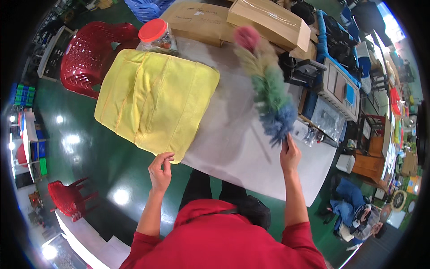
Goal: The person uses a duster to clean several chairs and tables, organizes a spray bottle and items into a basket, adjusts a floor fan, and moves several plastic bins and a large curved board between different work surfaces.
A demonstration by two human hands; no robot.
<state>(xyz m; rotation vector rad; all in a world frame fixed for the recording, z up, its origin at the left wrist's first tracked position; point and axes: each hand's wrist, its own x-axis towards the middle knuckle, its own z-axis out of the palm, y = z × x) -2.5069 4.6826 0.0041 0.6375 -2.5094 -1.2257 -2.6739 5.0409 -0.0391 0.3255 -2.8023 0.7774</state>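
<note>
Right hand closed around the base end of a long fluffy duster, banded pink-red at the tip, then beige-yellow, green and blue by the fingers. Duster is over the right-hand part of the pale grey tabletop, slanting away from the hand up and to the left, slightly blurred; contact with the surface can't be told. Left hand has fingers curled in, thumb close to the index finger, right at the near corner of a wide yellow fabric piece with seams and creases; whether it pinches the cloth, can't tell. Cloth lies on the left part of the table, well apart from the duster. Just beyond the cloth: clear jar with round red lid. Far side of table: brown cardboard boxes, one near the duster tip. Right side: grey plastic crate, clear plastic bags. Left of cloth: glossy dark-red plastic chair on shiny green floor. Lower right, another person in blue jeans, well away from the table.
</note>
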